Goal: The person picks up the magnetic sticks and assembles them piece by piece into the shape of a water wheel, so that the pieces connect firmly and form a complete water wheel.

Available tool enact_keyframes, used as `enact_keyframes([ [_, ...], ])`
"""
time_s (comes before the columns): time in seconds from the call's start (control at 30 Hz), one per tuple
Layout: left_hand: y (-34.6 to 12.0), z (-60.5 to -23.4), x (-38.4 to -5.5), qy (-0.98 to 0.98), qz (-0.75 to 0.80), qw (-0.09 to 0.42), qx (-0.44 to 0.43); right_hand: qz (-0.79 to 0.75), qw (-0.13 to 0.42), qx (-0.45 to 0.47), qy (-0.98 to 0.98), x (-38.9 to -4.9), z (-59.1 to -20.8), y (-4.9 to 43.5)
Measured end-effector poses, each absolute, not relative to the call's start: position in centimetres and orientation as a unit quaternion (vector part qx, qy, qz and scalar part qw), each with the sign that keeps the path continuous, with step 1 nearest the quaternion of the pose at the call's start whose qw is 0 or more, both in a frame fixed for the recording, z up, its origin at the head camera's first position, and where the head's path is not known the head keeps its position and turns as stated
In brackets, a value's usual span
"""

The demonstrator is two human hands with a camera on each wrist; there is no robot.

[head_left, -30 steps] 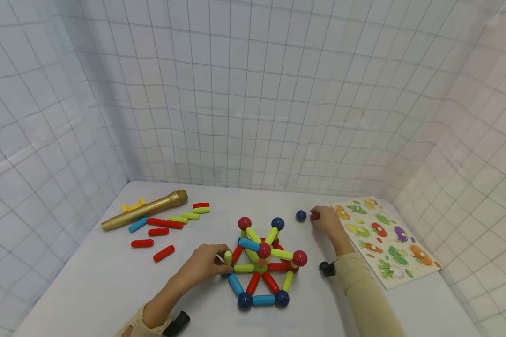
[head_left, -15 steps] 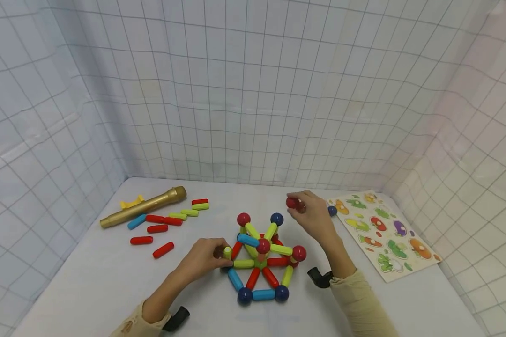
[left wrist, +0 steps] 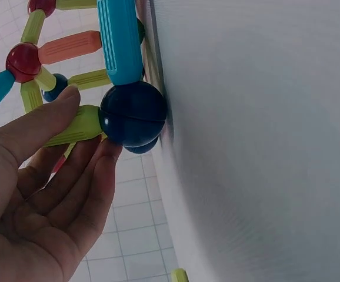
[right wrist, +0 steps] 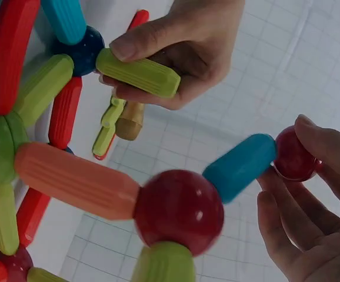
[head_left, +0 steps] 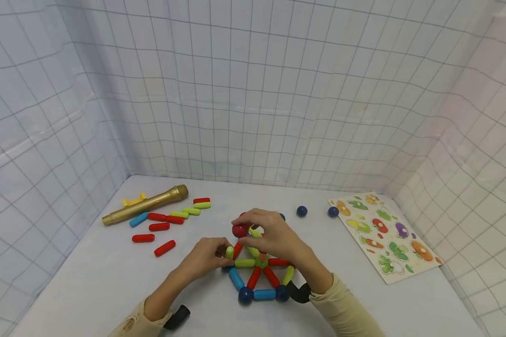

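A wheel-like frame of coloured magnetic rods and balls lies on the table, with blue rods point(head_left: 264, 295) along its near rim. My left hand point(head_left: 204, 258) pinches a yellow-green rod point(right wrist: 140, 75) standing upright on a dark blue ball point(left wrist: 133, 114) at the frame's left corner. Over the frame, my right hand point(head_left: 276, 236) pinches a red ball point(head_left: 240, 230) between thumb and fingers. In the right wrist view this ball is right at the free end of a blue rod point(right wrist: 240, 167), which extends from the raised red ball point(right wrist: 179, 211). In the head view my right hand hides much of the frame's upper part.
Two dark blue balls, one of them the nearer blue ball point(head_left: 301, 211), lie behind and right. A vegetable picture board point(head_left: 388, 238) lies at the right. Left stand a gold microphone point(head_left: 147, 205), a yellow piece point(head_left: 134, 200) and several loose rods point(head_left: 165, 248). Grid-patterned curtains point(head_left: 253, 103) surround the table.
My right hand has picked up the red ball from beside the picture board and carried it left over the frame. The left hand keeps its pinch on the yellow-green rod.
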State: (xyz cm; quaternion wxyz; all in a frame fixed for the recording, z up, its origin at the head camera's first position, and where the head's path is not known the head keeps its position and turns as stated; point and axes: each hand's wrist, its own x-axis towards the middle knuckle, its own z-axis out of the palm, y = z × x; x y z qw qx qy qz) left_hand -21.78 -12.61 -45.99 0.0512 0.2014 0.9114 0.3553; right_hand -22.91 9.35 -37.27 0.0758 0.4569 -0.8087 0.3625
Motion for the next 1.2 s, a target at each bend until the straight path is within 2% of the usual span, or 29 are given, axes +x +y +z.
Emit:
enact_keyframes([
  [0.37, -12.8, -45.9, -21.8, 0.904, 0.363, 0.054, 0.222, 0.320, 0.047, 0.442, -0.837, -22.5, -38.2, 8.0],
  [0.63, -13.0, -45.8, -22.0, 0.899, 0.378, 0.082, 0.206, 0.245, 0.026, 0.449, -0.859, -22.5, -38.2, 6.8],
  [0.93, -12.9, -45.9, -22.0, 0.906, 0.374, 0.081, 0.182, 0.162, -0.007, 0.432, -0.887, -22.3, -39.0, 5.7],
  [1.2, -13.2, -45.6, -21.9, 0.905, 0.375, 0.077, 0.187, 0.154, 0.008, 0.434, -0.888, -22.0, -38.8, 5.8],
])
